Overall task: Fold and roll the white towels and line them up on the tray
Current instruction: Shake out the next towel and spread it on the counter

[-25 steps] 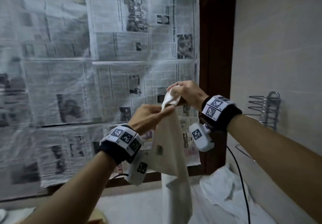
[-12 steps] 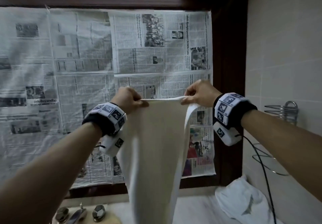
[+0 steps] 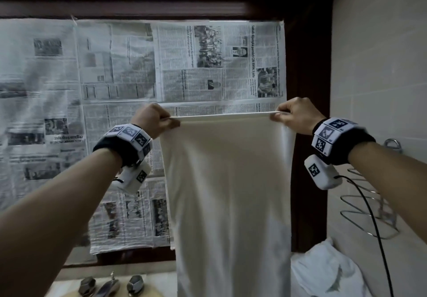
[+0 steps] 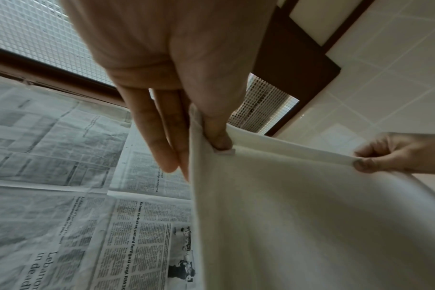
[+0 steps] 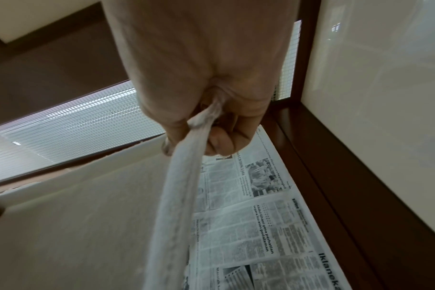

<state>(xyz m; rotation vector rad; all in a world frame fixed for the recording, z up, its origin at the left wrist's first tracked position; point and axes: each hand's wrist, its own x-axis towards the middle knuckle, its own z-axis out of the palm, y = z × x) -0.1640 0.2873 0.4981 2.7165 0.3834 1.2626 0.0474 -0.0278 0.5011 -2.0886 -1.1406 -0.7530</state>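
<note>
A white towel (image 3: 228,192) hangs full length in front of me, its top edge stretched taut between my two raised hands. My left hand (image 3: 159,121) pinches the top left corner; in the left wrist view the thumb presses the towel (image 4: 311,215) against the fingers (image 4: 162,137). My right hand (image 3: 286,115) pinches the top right corner, and the right wrist view shows the towel's edge (image 5: 181,196) running out from between thumb and curled fingers. A second white towel (image 3: 323,271) lies crumpled at the lower right. No tray is in view.
Newspaper sheets (image 3: 115,89) cover the window behind the towel, inside a dark wooden frame (image 3: 307,89). A tiled wall (image 3: 381,66) on the right carries a chrome wire rack (image 3: 374,211). Tap handles (image 3: 111,285) show at the bottom edge. A black cable (image 3: 376,227) trails from my right wrist.
My hands have moved apart and upward, from close together at one bunched corner to holding both top corners. The towel has spread out flat and its top edge is now taut.
</note>
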